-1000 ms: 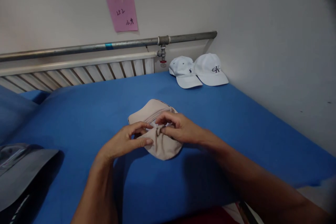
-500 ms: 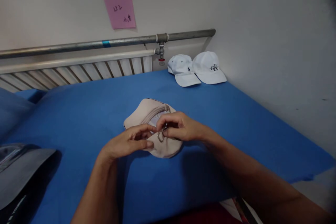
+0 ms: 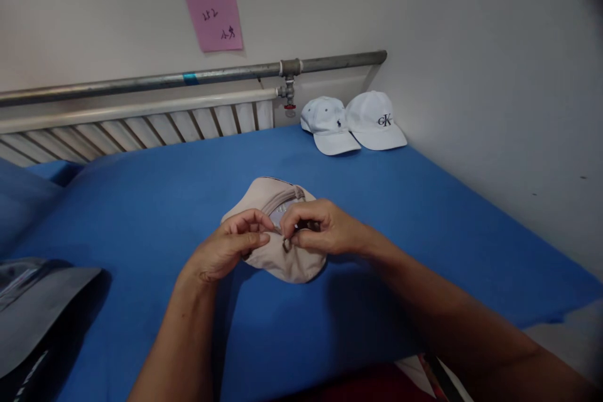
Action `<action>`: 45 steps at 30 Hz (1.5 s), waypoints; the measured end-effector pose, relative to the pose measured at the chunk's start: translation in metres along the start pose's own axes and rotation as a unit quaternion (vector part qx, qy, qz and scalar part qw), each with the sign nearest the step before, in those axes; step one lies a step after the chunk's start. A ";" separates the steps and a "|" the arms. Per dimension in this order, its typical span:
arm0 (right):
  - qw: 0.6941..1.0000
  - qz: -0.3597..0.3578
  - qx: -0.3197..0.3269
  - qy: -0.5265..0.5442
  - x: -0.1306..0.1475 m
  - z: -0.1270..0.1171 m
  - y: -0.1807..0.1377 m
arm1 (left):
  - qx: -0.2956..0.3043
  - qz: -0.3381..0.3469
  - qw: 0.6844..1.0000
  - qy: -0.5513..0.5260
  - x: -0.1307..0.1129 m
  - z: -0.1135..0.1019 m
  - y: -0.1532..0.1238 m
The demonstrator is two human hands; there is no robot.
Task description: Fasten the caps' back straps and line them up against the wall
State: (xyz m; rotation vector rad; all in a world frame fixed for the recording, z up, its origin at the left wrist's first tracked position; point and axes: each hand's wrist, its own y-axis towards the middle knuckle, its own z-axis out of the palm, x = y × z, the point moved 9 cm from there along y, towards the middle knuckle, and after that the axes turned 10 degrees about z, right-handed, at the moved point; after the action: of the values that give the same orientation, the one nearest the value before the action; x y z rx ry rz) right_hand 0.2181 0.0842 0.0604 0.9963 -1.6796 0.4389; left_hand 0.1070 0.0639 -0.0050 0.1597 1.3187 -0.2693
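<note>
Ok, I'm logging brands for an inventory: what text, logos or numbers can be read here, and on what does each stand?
"CK": dark monogram on the front of the right white cap.
Left white cap: a small dark emblem, no letters readable.
Pink note on the wall: handwritten marks, too unclear to read.
Beige cap under the left hand and right hand: no readable text.
Grey hat: none readable.

place: looks like a bedroom | clues: bed with blue sheet (image 3: 141, 201), white radiator (image 3: 141, 125) under pipe (image 3: 188, 78), 2 white caps (image 3: 353, 122) by wall
</note>
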 end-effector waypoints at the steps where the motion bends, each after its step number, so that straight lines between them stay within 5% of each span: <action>1: 1.000 -0.002 -0.004 0.002 0.000 0.000 0.000 | 0.002 0.005 1.000 0.006 -0.001 -0.001 0.000; 8: 0.998 0.007 -0.045 0.042 -0.002 -0.006 0.001 | -0.036 0.070 0.989 0.126 -0.022 -0.007 -0.002; 12: 0.989 0.052 -0.132 0.042 -0.011 -0.025 -0.001 | -0.020 0.167 0.939 0.299 -0.049 0.005 -0.007; 15: 0.985 0.066 -0.155 0.047 -0.014 -0.035 -0.003 | -0.022 0.159 0.915 0.371 -0.047 0.006 -0.010; 24: 0.964 0.232 0.020 0.125 -0.043 -0.015 -0.006 | 0.028 0.094 0.936 0.339 -0.034 0.004 -0.012; 36: 0.969 0.203 0.059 0.125 -0.035 0.002 -0.003 | 0.119 0.020 0.934 0.337 -0.018 0.024 -0.012; 45: 0.959 0.218 0.046 0.174 -0.035 0.003 -0.004 | 0.105 0.010 0.950 0.294 -0.018 0.027 -0.013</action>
State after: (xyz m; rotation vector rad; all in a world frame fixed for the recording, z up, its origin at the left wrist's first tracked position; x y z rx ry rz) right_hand 0.2217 0.0939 0.0263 0.5620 -1.5581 0.9359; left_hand 0.1239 0.0457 0.0195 0.4591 1.8775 -0.3607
